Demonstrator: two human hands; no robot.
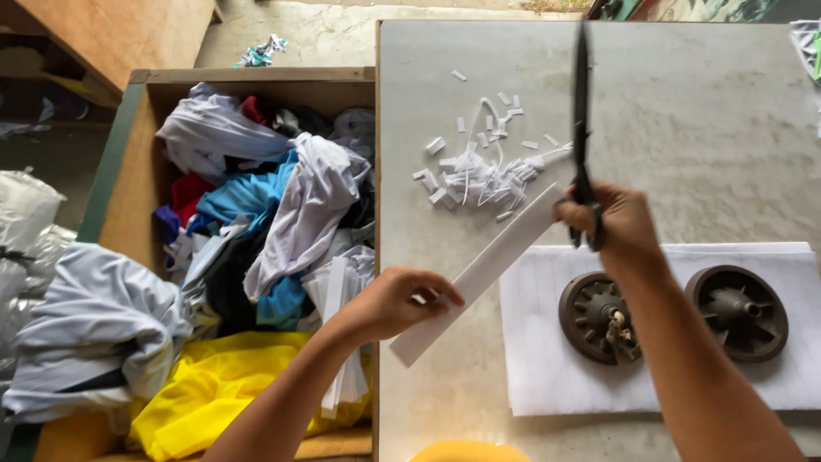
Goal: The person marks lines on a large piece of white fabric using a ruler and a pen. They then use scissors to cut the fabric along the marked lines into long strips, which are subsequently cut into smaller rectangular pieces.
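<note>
Nearest to me, the left hand point(402, 299) pinches the lower end of a long white strip point(483, 269), thumb over and fingers curled under, so the strip slants up and away across the bench point(684, 111); the right hand point(617, 224) is closed through the handles of black scissors point(581, 128), whose blades point straight away from the person and look closed or nearly so, though the blur makes that hard to tell; the strip's far end sits just beside that hand. To cut well, I judge the strip should be held taut and level, the blades brought square across its far end, and the left fingers kept well back along its length.

Under the right forearm lies a stack of white sheets point(547, 376) pinned by two dark round weights point(599, 318) point(737, 312); the scissors should stay off these. Beyond the strip a heap of small white offcuts point(479, 175) lies on the bench, with bare surface around and beyond it, so that is the open room. The bench's left edge runs close by the left hand, and past it a wooden crate point(137, 180) holds mixed fabric scraps point(274, 205).
</note>
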